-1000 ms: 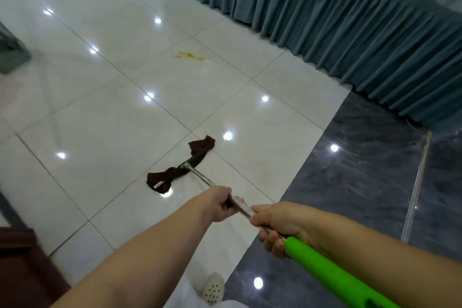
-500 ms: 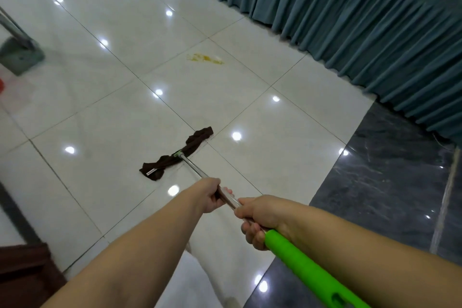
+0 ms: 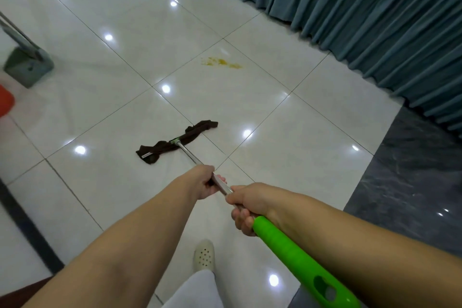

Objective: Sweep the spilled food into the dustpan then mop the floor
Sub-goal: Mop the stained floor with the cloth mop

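I hold a mop by its metal pole (image 3: 190, 156), which ends in a green grip (image 3: 295, 255). My left hand (image 3: 206, 185) grips the pole further down; my right hand (image 3: 246, 206) grips it just above the green grip. The mop's dark brown cloth head (image 3: 175, 144) lies flat on the white tiled floor (image 3: 287, 152). A yellow smear of spilled food (image 3: 222, 62) sits on a tile beyond the mop head, a short way from it. A grey-green dustpan (image 3: 27, 65) with its long handle stands at the far left.
A pleated teal table skirt (image 3: 375, 15) runs along the upper right. Dark marble flooring (image 3: 410, 182) borders the white tiles at right. An orange object (image 3: 5, 100) shows at the left edge. My white shoe (image 3: 203, 255) and trouser leg are below my arms.
The mop head has slid forward and left over the tiles, nearer the yellow smear. My view has shifted, so the dustpan shows more fully at left. Both hands keep their grip.
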### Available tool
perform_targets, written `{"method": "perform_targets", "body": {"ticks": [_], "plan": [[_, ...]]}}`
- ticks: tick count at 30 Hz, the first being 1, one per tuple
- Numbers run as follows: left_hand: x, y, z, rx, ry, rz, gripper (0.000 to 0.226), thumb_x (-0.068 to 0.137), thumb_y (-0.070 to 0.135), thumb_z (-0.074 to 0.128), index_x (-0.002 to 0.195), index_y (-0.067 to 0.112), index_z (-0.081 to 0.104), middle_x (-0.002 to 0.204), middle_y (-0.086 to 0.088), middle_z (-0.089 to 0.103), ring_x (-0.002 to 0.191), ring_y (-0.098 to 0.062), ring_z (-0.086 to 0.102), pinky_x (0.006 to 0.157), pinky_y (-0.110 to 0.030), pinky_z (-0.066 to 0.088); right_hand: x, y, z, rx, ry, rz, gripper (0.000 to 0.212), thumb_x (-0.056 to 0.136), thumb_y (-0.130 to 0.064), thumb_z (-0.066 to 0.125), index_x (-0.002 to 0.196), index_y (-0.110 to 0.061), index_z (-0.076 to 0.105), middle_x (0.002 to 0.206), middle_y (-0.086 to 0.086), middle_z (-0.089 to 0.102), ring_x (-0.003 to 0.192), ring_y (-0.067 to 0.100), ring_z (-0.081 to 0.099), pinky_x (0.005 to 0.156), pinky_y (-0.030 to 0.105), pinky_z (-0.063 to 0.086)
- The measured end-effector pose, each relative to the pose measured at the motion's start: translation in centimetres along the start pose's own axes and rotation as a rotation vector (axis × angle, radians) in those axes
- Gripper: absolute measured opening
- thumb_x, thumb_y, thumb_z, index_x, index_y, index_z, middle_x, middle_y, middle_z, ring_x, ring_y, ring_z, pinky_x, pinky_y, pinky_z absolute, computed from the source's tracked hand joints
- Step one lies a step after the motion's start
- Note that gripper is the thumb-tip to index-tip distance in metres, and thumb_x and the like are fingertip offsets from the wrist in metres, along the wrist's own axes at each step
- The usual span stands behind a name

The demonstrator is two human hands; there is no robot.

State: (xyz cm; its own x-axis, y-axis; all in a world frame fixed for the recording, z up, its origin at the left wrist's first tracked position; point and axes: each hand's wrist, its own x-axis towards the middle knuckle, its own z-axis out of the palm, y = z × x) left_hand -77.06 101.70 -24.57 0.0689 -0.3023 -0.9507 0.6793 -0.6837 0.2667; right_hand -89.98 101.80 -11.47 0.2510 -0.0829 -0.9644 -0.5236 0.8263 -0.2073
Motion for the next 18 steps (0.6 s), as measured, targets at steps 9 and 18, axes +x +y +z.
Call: {"method": "perform_targets", "body": {"ticks": [9, 18], "plan": [[1.6, 3.5, -3.4, -0.051, 0.008, 0.037, 0.030, 0.103, 0.020, 0.034, 0.083, -0.001, 0.043, 0.069, -0.011, 0.047, 0.058, -0.018, 0.048, 0.060, -0.027, 0.051, 2.9, -3.0, 3.3, -0.029, 0.007, 0.002, 0.020, 0.096, -0.010, 0.042, 0.089, -0.027, 0.049, 0.053, 0.002, 0.038, 0.026, 0.006, 0.033, 0.031, 0.008, 0.030], [0.3, -1.8, -4.8, -0.044, -0.021, 0.040, 0.024, 0.103, 0.020, 0.034, 0.100, -0.002, 0.043, 0.070, -0.012, 0.047, 0.059, -0.020, 0.048, 0.076, -0.030, 0.050, 1.8, 2.6, 3.7, -0.057, 0.034, -0.031, 0.033, 0.095, -0.008, 0.038, 0.114, -0.029, 0.055, 0.057, 0.002, 0.037, 0.027, 0.006, 0.033, 0.032, 0.009, 0.030]]}}
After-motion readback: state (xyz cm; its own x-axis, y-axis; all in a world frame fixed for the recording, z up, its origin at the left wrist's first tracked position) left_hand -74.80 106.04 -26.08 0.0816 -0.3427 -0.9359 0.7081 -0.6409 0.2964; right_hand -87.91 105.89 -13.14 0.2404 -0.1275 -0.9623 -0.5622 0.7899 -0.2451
